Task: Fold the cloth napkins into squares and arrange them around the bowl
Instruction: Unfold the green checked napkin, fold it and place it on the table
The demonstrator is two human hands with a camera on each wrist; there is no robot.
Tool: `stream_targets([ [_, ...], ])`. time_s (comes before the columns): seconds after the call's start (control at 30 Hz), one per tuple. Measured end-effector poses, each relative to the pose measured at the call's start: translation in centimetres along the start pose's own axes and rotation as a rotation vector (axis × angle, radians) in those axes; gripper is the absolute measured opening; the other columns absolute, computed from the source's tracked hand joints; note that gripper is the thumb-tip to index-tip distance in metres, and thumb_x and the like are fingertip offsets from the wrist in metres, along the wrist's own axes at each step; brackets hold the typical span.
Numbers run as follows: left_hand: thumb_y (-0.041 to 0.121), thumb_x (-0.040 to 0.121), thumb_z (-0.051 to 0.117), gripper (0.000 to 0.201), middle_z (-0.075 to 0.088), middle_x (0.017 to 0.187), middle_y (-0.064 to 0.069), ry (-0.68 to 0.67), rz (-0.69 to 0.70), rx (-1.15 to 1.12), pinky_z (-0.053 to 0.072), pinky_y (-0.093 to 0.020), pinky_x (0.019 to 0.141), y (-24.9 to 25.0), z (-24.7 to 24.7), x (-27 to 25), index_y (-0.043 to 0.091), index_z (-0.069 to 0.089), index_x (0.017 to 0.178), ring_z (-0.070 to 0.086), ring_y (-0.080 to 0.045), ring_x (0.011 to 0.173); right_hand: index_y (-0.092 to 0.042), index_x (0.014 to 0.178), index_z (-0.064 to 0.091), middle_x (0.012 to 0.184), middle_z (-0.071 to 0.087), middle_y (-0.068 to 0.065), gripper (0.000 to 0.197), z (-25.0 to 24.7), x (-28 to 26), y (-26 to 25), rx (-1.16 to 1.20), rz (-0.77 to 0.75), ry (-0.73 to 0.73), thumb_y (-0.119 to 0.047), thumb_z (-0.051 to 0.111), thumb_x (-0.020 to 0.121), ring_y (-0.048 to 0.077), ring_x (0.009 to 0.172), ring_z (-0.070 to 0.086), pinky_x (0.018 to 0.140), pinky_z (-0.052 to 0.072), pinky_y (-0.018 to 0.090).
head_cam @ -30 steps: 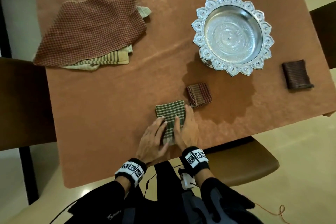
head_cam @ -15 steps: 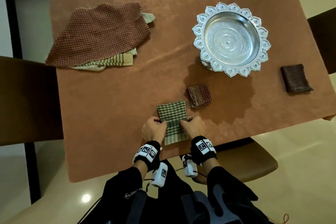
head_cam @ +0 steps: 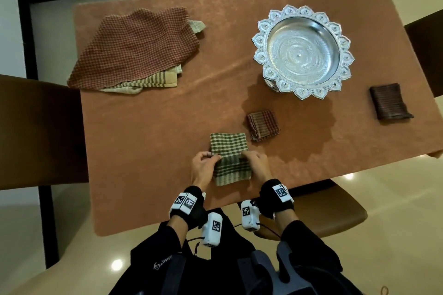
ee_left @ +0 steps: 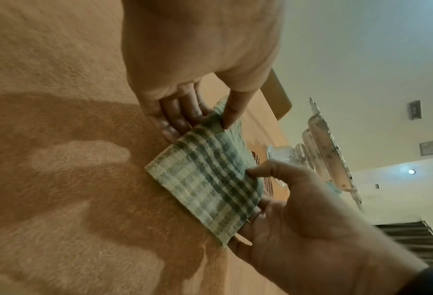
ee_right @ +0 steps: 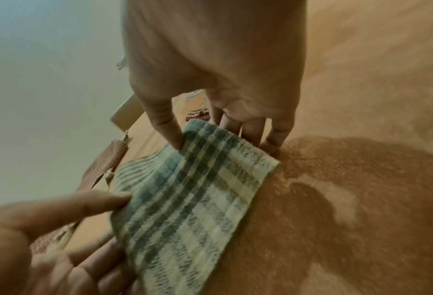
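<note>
A green checked napkin [head_cam: 229, 151], folded into a narrow strip, lies at the near middle of the table. My left hand [head_cam: 214, 158] pinches its left edge and my right hand [head_cam: 246, 157] its right edge, thumbs on top and fingers underneath. The left wrist view shows the left hand [ee_left: 205, 121] and right hand [ee_left: 261, 199] holding the napkin [ee_left: 210, 179] with its near part off the cloth. In the right wrist view, the right hand [ee_right: 220, 135] and left hand [ee_right: 114, 223] grip the napkin [ee_right: 192, 199]. The ornate silver bowl [head_cam: 302, 10] stands empty at the far right.
A folded red checked napkin [head_cam: 263, 125] lies just right of the green one, and a folded dark striped napkin [head_cam: 389, 101] lies right of the bowl. A pile of unfolded cloths [head_cam: 136, 48] sits far left. Brown chairs [head_cam: 40, 132] surround the brown-covered table [head_cam: 143, 151].
My hands lay flat on the green napkin a second ago. They have since curled and taken its two side edges, and its near part has risen slightly.
</note>
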State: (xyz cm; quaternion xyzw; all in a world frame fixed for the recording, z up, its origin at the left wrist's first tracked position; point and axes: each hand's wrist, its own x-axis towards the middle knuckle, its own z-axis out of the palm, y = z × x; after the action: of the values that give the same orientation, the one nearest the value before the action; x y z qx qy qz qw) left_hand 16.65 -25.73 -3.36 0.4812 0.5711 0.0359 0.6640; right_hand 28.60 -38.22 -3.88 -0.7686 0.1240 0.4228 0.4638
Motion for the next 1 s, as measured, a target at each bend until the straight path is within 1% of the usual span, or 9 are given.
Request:
stream_targets([
  [0.13,0.009,0.093,0.073,0.032,0.076,0.099,-0.009,-0.065,0.027,-0.108,0.055,-0.024,0.069,0.8,-0.9,-0.8,0.012,0.056,0.12,0.073,-0.018,0.086,-0.006,0.092,0.067,0.093,0.071,0.009,0.006,0.1,-0.6,-0.3,0.107,-0.017,-0.069,-0.011,0.069,0.094,0.026,0.092,0.064,0.074,0.047,0.033],
  [0.27,0.005,0.093,0.072,0.047,0.076,0.104,-0.006,-0.122,0.147,-0.054,0.058,-0.026,0.082,1.3,-2.4,-1.2,0.022,0.056,0.134,0.073,-0.018,0.097,-0.021,0.135,0.063,0.115,0.074,-0.002,0.048,0.2,-2.0,-1.3,0.136,-0.142,-0.173,0.001,0.071,0.092,0.014,0.101,0.071,0.085,0.056,0.031],
  [0.37,-0.011,0.082,0.075,0.066,0.071,0.118,0.005,-0.172,0.254,0.058,0.056,-0.016,0.081,2.2,-3.8,-1.6,0.019,0.06,0.138,0.068,-0.009,0.104,-0.024,0.139,0.066,0.134,0.072,-0.001,0.066,0.2,-2.8,-1.3,0.072,-0.345,-0.265,0.01,0.072,0.082,0.017,0.122,0.069,0.1,0.057,0.036],
  [0.47,-0.018,0.076,0.074,0.084,0.064,0.138,0.008,-0.243,0.359,0.137,0.054,-0.019,0.097,3.0,-5.4,-1.9,0.021,0.056,0.147,0.062,-0.003,0.123,-0.017,0.124,0.076,0.133,0.072,0.003,0.06,0.4,-3.6,-2.1,-0.067,-0.481,-0.284,0.016,0.07,0.075,0.014,0.125,0.066,0.103,0.055,0.031],
  [0.6,-0.023,0.07,0.073,0.076,0.061,0.141,0.0,-0.248,0.405,0.203,0.05,-0.017,0.102,3.9,-6.5,-1.5,0.013,0.066,0.136,0.057,-0.016,0.133,-0.012,0.12,0.078,0.123,0.075,0.0,0.055,0.8,-4.5,-3.0,-0.167,-0.565,-0.302,0.018,0.071,0.075,0.007,0.114,0.07,0.094,0.055,0.021],
  [0.7,-0.026,0.067,0.073,0.071,0.067,0.134,-0.009,-0.223,0.381,0.174,0.055,-0.021,0.097,4.5,-7.0,-1.3,0.012,0.071,0.127,0.062,-0.024,0.127,-0.014,0.117,0.08,0.12,0.077,-0.001,0.042,1.2,-4.8,-3.7,-0.092,-0.514,-0.292,0.008,0.077,0.082,0.01,0.111,0.072,0.095,0.058,0.027],
  [0.8,-0.021,0.067,0.074,0.063,0.071,0.127,-0.007,-0.161,0.408,0.211,0.056,-0.02,0.093,4.8,-7.5,-1.4,0.017,0.075,0.118,0.066,-0.021,0.121,-0.015,0.112,0.082,0.118,0.079,-0.001,0.03,1.7,-5.6,-4.3,-0.034,-0.5,-0.259,0.002,0.074,0.089,0.012,0.111,0.073,0.096,0.058,0.031],
  [0.9,-0.006,0.07,0.079,0.049,0.074,0.115,0.002,-0.094,0.502,0.326,0.06,-0.028,0.09,5.2,-8.1,-1.9,0.024,0.077,0.109,0.071,-0.013,0.104,-0.009,0.114,0.08,0.118,0.078,0.005,0.037,2.0,-6.2,-4.9,-0.003,-0.543,-0.268,0.011,0.072,0.084,0.017,0.113,0.073,0.098,0.059,0.033],
  [1.0,0.009,0.075,0.081,0.03,0.065,0.106,0.006,-0.033,0.61,0.457,0.053,-0.02,0.078,5.5,-8.9,-2.4,0.022,0.076,0.102,0.064,-0.009,0.095,-0.012,0.118,0.078,0.119,0.078,0.004,0.048,2.0,-6.6,-5.4,-0.064,-0.571,-0.299,0.014,0.072,0.078,0.019,0.114,0.073,0.097,0.06,0.033],
])
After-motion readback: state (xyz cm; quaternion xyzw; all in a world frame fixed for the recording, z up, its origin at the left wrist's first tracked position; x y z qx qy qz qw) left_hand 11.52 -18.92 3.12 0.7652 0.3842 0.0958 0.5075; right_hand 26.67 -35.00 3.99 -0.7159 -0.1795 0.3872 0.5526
